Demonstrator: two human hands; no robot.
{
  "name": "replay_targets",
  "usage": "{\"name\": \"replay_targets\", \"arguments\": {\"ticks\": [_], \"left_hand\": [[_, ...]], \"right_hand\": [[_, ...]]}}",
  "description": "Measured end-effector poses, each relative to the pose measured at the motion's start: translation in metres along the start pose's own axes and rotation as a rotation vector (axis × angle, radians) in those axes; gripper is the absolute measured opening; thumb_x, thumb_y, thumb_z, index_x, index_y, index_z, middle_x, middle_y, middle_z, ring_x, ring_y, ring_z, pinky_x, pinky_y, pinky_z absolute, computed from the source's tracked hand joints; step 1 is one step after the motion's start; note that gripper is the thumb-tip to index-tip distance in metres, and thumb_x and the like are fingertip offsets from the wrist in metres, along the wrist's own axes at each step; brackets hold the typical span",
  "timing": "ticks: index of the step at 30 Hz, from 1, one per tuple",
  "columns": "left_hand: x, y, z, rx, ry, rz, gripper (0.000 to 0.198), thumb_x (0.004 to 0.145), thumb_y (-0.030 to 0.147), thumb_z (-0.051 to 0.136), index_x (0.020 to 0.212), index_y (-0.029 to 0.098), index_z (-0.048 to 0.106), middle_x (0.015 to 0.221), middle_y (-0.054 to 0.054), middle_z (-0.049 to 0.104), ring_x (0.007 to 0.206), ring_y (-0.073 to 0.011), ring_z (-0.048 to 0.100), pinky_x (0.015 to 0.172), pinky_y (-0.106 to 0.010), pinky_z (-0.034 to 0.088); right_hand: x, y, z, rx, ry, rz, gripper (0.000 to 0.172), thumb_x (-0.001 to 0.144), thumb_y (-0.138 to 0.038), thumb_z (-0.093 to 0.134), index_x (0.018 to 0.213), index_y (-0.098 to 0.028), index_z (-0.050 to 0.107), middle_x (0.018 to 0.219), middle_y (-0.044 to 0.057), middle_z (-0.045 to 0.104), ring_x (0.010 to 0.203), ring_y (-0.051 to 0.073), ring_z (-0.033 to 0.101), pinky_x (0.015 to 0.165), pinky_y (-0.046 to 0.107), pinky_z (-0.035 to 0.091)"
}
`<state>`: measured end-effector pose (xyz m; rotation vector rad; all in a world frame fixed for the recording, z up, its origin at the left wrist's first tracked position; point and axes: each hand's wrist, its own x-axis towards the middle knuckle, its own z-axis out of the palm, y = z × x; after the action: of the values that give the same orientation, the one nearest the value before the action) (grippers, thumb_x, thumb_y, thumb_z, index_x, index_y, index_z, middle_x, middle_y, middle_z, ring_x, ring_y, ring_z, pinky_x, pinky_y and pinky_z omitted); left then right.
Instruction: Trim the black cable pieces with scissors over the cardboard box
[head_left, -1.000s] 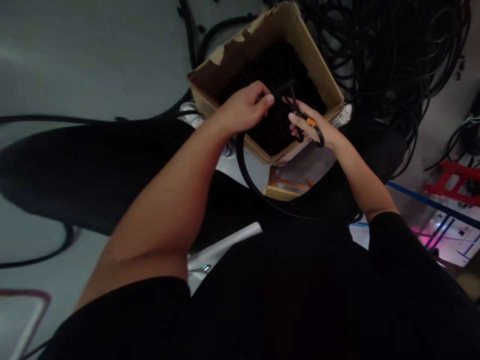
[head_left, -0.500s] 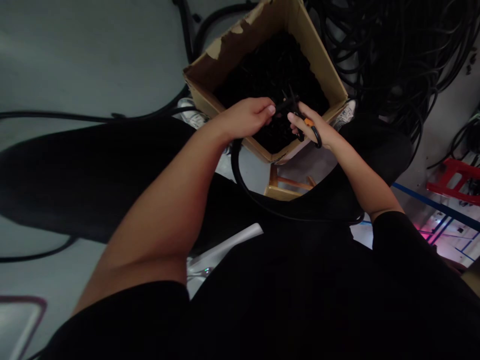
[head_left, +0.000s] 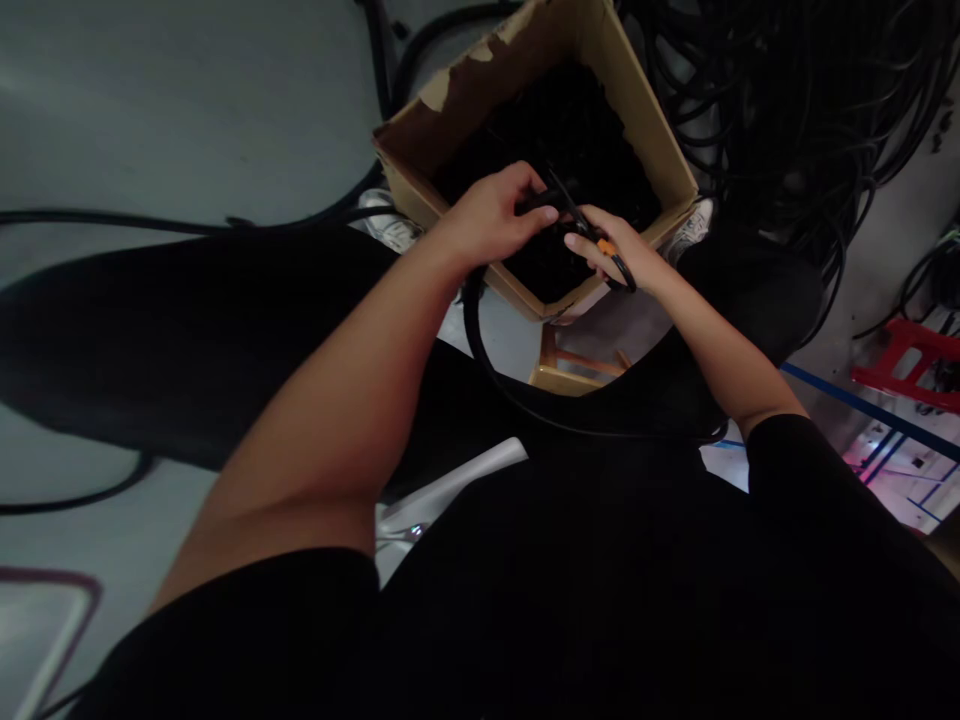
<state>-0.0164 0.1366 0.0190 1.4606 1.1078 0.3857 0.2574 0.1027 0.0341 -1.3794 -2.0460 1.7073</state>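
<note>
Working over a cardboard box (head_left: 525, 75) here, both hands right above the black stuff inside it. The left hand (head_left: 491, 222) is closed around a thick black cable (head_left: 474, 312), pinching it near the end, and the rest of that cable swings down past the box's near corner and loops off toward the person's lap. The right hand (head_left: 611, 250) is wrapped around a pair of black-handled snips (head_left: 606, 246) with a bit of orange at the middle, fingers (head_left: 581, 242) curled through the grip. The blades point up and left, right next to the cable end, but honestly it's too dark to tell if they're actually biting it.

There's only a narrow gap between the two hands, and both sit inside the box's rim line, with the left wrist crossing over the near-left edge. The box is jammed with dark cable pieces (head_left: 547, 130), and its far-left rim is torn and ragged (head_left: 457, 80). Just past the right wall there's a big tangled heap of black cables (head_left: 772, 100), with white sneakers (head_left: 694, 225) poking out beside the box. A wooden stool frame (head_left: 570, 370) shows under the near corner.
</note>
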Motion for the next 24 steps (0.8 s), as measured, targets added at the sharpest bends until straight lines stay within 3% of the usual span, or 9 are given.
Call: {"name": "replay_targets", "arguments": {"ticks": [5, 9, 13, 16, 20, 22, 24], "left_hand": [[0.0, 0.012, 0.0, 0.023, -0.084, -0.016, 0.021, 0.117, 0.047, 0.079, 0.108, 0.029, 0.072, 0.087, -0.001, 0.071, 0.115, -0.0314, 0.067, 0.109, -0.039, 0.055], [-0.002, 0.024, -0.008, 0.05, -0.078, -0.089, 0.021, 0.12, 0.044, 0.077, 0.106, 0.028, 0.073, 0.087, -0.002, 0.07, 0.117, -0.0316, 0.069, 0.115, -0.037, 0.056], [-0.001, 0.022, -0.013, 0.035, -0.086, -0.106, 0.033, 0.122, 0.056, 0.08, 0.106, 0.027, 0.078, 0.076, -0.002, 0.063, 0.121, -0.0338, 0.071, 0.117, -0.037, 0.059], [0.002, 0.011, -0.011, -0.028, -0.155, -0.042, 0.05, 0.119, 0.074, 0.083, 0.104, 0.026, 0.077, 0.072, -0.001, 0.056, 0.108, -0.0323, 0.071, 0.101, -0.037, 0.062], [0.0, 0.0, -0.011, -0.169, -0.305, -0.05, 0.073, 0.117, 0.099, 0.075, 0.104, 0.027, 0.075, 0.076, 0.0, 0.043, 0.076, -0.0249, 0.061, 0.073, -0.038, 0.046], [-0.002, 0.0, -0.017, -0.24, -0.351, -0.108, 0.081, 0.111, 0.108, 0.077, 0.107, 0.027, 0.075, 0.075, 0.001, 0.038, 0.072, -0.022, 0.051, 0.07, -0.038, 0.042], [-0.004, 0.001, -0.023, -0.285, -0.38, -0.135, 0.085, 0.108, 0.113, 0.079, 0.108, 0.028, 0.075, 0.072, 0.001, 0.036, 0.077, -0.023, 0.05, 0.071, -0.04, 0.045]], "right_hand": [[0.01, 0.004, -0.006, -0.128, 0.004, -0.077, 0.089, 0.13, -0.096, 0.051, 0.159, -0.013, 0.07, 0.118, 0.009, 0.075, 0.109, 0.026, 0.074, 0.107, 0.046, 0.07], [0.012, 0.001, -0.007, -0.142, 0.053, -0.026, 0.092, 0.13, -0.094, 0.051, 0.156, -0.01, 0.074, 0.128, 0.013, 0.081, 0.115, 0.028, 0.075, 0.112, 0.046, 0.069], [0.011, -0.003, -0.003, -0.147, 0.068, 0.001, 0.095, 0.127, -0.097, 0.053, 0.157, -0.01, 0.075, 0.136, 0.017, 0.084, 0.12, 0.03, 0.078, 0.116, 0.048, 0.069], [0.01, -0.001, -0.002, -0.182, 0.02, -0.012, 0.094, 0.126, -0.099, 0.056, 0.159, -0.013, 0.072, 0.135, 0.016, 0.082, 0.122, 0.032, 0.077, 0.116, 0.051, 0.07], [0.009, -0.003, -0.007, -0.214, 0.006, -0.028, 0.086, 0.122, -0.1, 0.064, 0.147, -0.019, 0.072, 0.124, 0.012, 0.077, 0.119, 0.032, 0.072, 0.115, 0.05, 0.068], [0.006, -0.008, -0.012, -0.223, 0.016, -0.027, 0.085, 0.123, -0.099, 0.062, 0.147, -0.018, 0.073, 0.119, 0.01, 0.075, 0.117, 0.032, 0.071, 0.113, 0.05, 0.067], [0.002, -0.015, -0.016, -0.234, 0.001, -0.017, 0.087, 0.122, -0.099, 0.062, 0.149, -0.017, 0.075, 0.114, 0.009, 0.072, 0.115, 0.032, 0.07, 0.109, 0.048, 0.066]]}}
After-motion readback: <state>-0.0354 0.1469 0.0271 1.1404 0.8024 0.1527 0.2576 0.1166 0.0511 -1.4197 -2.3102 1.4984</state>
